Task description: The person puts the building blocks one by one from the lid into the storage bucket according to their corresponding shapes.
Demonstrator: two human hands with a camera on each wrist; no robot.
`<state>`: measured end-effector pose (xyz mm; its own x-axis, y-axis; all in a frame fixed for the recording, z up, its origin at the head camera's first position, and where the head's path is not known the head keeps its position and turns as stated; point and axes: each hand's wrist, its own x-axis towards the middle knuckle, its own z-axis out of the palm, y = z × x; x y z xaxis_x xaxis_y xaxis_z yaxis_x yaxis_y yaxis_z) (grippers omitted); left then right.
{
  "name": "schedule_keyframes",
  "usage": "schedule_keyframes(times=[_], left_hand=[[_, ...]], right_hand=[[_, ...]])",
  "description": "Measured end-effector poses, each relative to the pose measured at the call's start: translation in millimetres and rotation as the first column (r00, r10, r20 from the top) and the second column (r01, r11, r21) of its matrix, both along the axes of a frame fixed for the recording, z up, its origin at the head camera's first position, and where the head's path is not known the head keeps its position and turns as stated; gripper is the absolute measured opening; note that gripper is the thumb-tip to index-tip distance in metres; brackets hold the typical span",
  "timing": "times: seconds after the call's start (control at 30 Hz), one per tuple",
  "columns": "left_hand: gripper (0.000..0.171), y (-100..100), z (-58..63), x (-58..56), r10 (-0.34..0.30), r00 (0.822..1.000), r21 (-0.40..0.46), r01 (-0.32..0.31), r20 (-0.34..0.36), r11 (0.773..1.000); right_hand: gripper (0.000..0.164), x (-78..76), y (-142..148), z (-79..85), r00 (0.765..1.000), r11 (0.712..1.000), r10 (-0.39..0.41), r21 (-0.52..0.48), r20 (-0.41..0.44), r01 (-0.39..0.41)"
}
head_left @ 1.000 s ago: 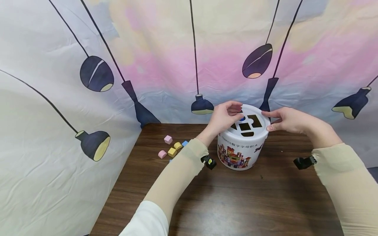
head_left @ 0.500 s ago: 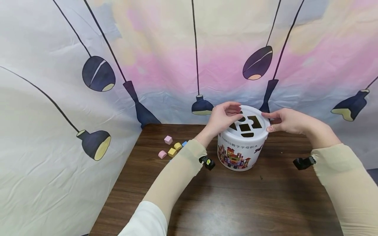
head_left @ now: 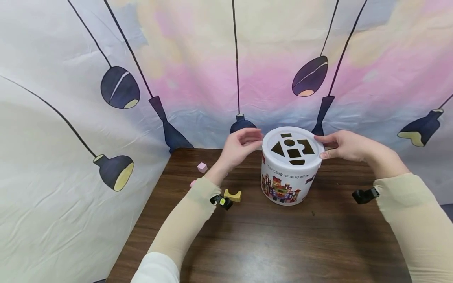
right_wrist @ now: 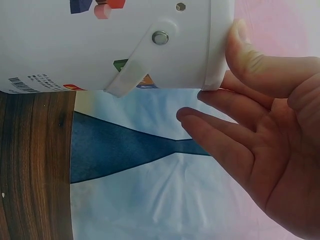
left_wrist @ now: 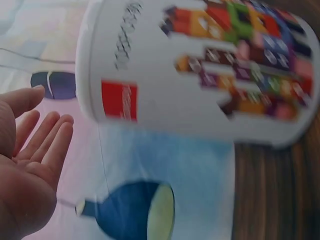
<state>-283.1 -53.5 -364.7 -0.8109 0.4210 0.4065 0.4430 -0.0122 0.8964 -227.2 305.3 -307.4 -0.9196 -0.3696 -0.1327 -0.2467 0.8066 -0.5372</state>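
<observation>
A white toy-block bucket [head_left: 288, 179] stands upright on the table, printed with colourful building blocks. Its white lid [head_left: 318, 146] has several shaped holes, including a round, a square and a triangular one. My left hand [head_left: 238, 145] is just left of the lid, fingers loosely extended and nothing held; the left wrist view shows a gap between hand [left_wrist: 37, 160] and bucket. My right hand [head_left: 348, 145] touches the right edge of the lid with thumb and fingertips, fingers mostly straight. In the right wrist view its thumb [right_wrist: 260, 70] lies against the lid rim.
A yellow arch block [head_left: 232, 196] lies left of the bucket. Farther left are a pink cube [head_left: 202, 167] and a partly covered pink block [head_left: 192, 183]. My left forearm hides part of that area. A cloth backdrop [head_left: 198, 59] with painted lamps hangs behind the wooden table [head_left: 283, 243].
The blue piece at the lid's round hole has gone from sight. My left hand has moved left off the lid, covering some blocks and revealing the yellow arch. The right hand stays put.
</observation>
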Motion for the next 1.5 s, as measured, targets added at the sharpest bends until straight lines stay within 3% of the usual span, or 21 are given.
schedule_keyframes(times=[0.2, 0.43, 0.7, 0.83, 1.07, 1.37, 1.5], left_hand=[[0.036, -49, -27.6, 4.5, 0.030, 0.999, -0.116, -0.025, 0.042, 0.993], [0.035, -106, -64.0, 12.9, 0.074, 0.994, -0.243, -0.052, 0.084, 0.969], [0.035, -157, -88.0, 19.5, 0.165, 0.980, -0.292, -0.127, 0.111, 0.948], [0.039, -180, -98.8, 22.2, 0.236, 0.965, -0.313, -0.190, 0.116, 0.930], [0.039, -210, -115.4, 26.9, 0.317, 0.942, -0.375, -0.256, 0.109, 0.891], [0.036, -229, -126.0, 24.0, 0.379, 0.925, -0.507, -0.347, -0.043, 0.789], [0.036, -233, -129.2, 21.2, 0.389, 0.920, -0.519, -0.351, -0.038, 0.779]], right_hand=[[0.076, 0.1, -2, 0.3, 1.000, 1.000, 0.002, 0.008, -0.005, -0.002], [0.075, 0.5, -2, 0.9, 1.000, 1.000, 0.004, 0.014, 0.000, -0.004], [0.073, -0.4, 0, 0.6, 1.000, 1.000, 0.012, -0.003, -0.011, -0.012], [0.074, -0.8, 0, -0.7, 1.000, 1.000, 0.012, -0.008, -0.011, -0.012], [0.074, -0.2, 1, -1.5, 1.000, 1.000, 0.005, -0.002, -0.012, -0.005], [0.074, 0.8, 1, -2.2, 1.000, 1.000, 0.005, 0.000, -0.015, -0.005], [0.074, 0.7, 1, -1.7, 1.000, 1.000, 0.009, -0.002, -0.012, -0.009]])
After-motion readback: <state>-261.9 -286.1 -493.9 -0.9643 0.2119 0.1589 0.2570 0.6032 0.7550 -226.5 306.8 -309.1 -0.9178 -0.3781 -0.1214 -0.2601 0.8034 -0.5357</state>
